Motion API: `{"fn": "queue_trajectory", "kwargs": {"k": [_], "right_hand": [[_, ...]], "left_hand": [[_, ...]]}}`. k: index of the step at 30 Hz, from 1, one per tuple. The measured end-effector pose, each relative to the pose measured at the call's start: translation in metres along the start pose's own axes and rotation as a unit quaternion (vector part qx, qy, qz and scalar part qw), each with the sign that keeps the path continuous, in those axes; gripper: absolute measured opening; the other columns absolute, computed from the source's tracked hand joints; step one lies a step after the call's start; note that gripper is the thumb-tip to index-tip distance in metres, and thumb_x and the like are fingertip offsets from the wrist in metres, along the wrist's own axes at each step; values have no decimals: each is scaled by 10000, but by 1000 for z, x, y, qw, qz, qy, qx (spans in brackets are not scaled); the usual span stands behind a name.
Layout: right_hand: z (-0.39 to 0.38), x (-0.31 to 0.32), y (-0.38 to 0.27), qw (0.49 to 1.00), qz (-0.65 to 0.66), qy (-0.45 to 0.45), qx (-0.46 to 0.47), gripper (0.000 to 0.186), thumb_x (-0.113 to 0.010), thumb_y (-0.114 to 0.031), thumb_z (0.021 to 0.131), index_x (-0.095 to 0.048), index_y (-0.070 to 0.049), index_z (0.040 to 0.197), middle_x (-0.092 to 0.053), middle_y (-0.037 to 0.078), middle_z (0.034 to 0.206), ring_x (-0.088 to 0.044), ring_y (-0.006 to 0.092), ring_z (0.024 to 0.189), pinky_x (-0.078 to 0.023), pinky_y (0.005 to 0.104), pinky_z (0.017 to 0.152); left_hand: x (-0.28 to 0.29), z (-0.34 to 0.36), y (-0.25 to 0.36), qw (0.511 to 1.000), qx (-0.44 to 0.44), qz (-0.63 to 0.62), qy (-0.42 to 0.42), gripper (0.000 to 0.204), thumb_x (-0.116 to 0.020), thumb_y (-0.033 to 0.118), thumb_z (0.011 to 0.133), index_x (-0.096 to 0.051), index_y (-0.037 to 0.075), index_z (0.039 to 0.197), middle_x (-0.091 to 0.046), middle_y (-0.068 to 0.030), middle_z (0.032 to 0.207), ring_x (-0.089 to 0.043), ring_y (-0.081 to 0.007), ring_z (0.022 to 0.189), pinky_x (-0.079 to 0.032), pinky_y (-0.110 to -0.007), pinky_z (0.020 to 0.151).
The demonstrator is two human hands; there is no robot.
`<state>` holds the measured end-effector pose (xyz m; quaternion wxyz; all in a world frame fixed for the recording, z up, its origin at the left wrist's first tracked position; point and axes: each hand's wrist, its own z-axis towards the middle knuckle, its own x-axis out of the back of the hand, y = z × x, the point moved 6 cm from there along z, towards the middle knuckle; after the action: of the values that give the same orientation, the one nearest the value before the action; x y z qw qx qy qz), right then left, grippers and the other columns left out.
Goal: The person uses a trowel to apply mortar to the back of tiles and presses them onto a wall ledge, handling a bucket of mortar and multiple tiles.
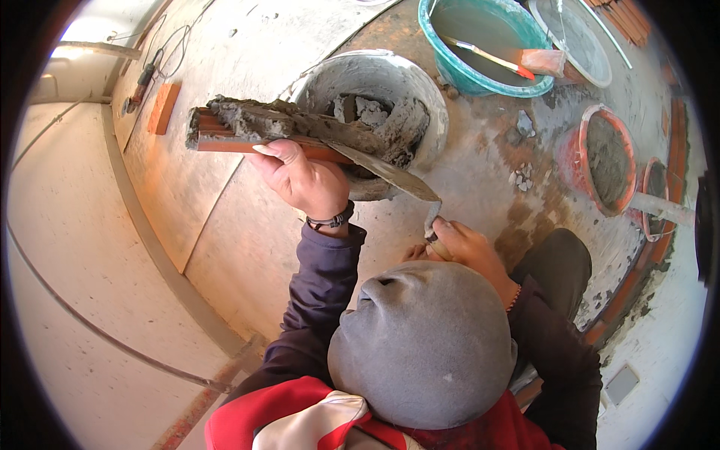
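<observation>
My left hand point(300, 176) grips a red hollow brick point(232, 141) from below, with grey mortar point(251, 112) piled along its top. My right hand point(461, 244) holds a trowel by its handle; the mortar-coated blade point(379, 165) lies against the brick's right part. Both are over a grey bucket point(427, 82) with lumpy mortar inside. A rounded grey cloth-covered shape point(424, 341) fills the lower middle, below my hands.
A teal basin point(442, 60) of cloudy water holds a brush point(487, 54) near a pale bucket point(596, 67). Red buckets point(581, 150) stand right beside a brick edging point(679, 131). A loose brick point(163, 109), a corded tool point(139, 94) and stacked bricks point(619, 19) lie farther off.
</observation>
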<state>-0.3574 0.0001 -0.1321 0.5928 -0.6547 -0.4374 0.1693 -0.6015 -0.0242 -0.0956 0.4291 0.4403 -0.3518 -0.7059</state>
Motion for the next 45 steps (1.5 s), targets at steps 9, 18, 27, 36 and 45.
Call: {"fn": "queue_trajectory", "kwargs": {"k": [9,18,27,36,45], "right_hand": [[18,4,-5,998,52,-30,-9,426,-686,-166,823,-601,108,1138,-662,276,938,-670,394,884,-526,391,760],[10,29,-28,994,-86,34,57,388,-698,-138,802,-614,105,1093,-663,257,934,-657,402,823,-529,393,750],[9,51,-48,968,-200,74,134,308,-695,-101,792,-623,21,1065,-644,176,900,-643,370,783,-520,409,678],[0,89,-61,918,-338,43,203,305,-724,-89,728,-633,-48,1016,-605,110,841,-620,334,717,-497,398,602],[10,75,-50,900,-386,13,201,280,-689,-118,753,-632,-82,1025,-563,92,818,-603,315,690,-488,417,603]], "left_hand": [[14,9,-13,1000,15,-28,-3,407,-466,260,1039,-446,-37,1317,-551,-117,1090,-487,-178,912,-409,-288,883],[49,17,-21,860,-281,425,-36,438,-381,138,1055,-340,-84,1430,-463,-254,1333,-489,-248,1142,-344,-348,1065],[2,28,-26,868,330,-354,-111,551,-257,410,1043,-373,46,1441,-467,-211,1407,-415,-421,1332,-288,-640,1113],[4,13,-35,639,554,-477,-239,679,-107,486,1035,-221,26,1521,-276,-304,1518,-282,-472,1407,-255,-689,1107],[4,-12,-14,700,592,-302,-262,810,-61,672,958,-169,109,1531,-403,-317,1411,-454,-516,1263,-414,-665,1017]]}}
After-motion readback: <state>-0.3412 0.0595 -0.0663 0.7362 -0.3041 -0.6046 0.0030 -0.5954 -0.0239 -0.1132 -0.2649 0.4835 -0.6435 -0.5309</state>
